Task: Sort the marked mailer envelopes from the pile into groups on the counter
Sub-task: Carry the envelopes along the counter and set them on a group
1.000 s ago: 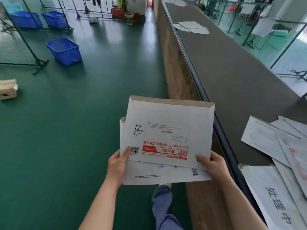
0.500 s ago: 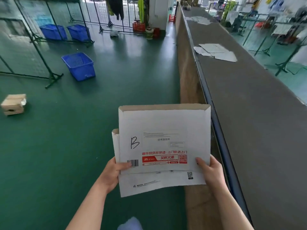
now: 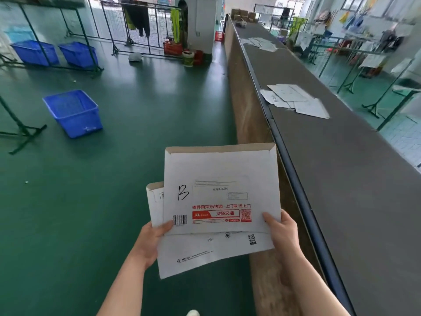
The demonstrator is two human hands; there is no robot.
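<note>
I hold two white mailer envelopes in front of me, left of the long grey counter (image 3: pixel 341 179). The top envelope (image 3: pixel 221 174) bears a handwritten "B", a barcode and a red printed band. A second envelope (image 3: pixel 205 254) lies under it, its marking hidden. My left hand (image 3: pixel 150 240) grips the stack's lower left corner, thumb on the barcode. My right hand (image 3: pixel 282 231) grips the lower right corner, thumb on top. A group of envelopes (image 3: pixel 293 100) lies on the counter ahead, and another group (image 3: pixel 259 43) lies farther along it.
A blue basket (image 3: pixel 73 112) stands on the green floor at left, with two more blue baskets (image 3: pixel 54 53) behind green metal racks (image 3: pixel 20 126). The counter's dark rail (image 3: pixel 293 176) runs along its left edge. Boxes (image 3: pixel 242 13) sit at the counter's far end.
The view has travelled forward along the counter; the near pile at right has left the frame and the far envelope groups are closer. Both hands keep the same hold on the stack.
</note>
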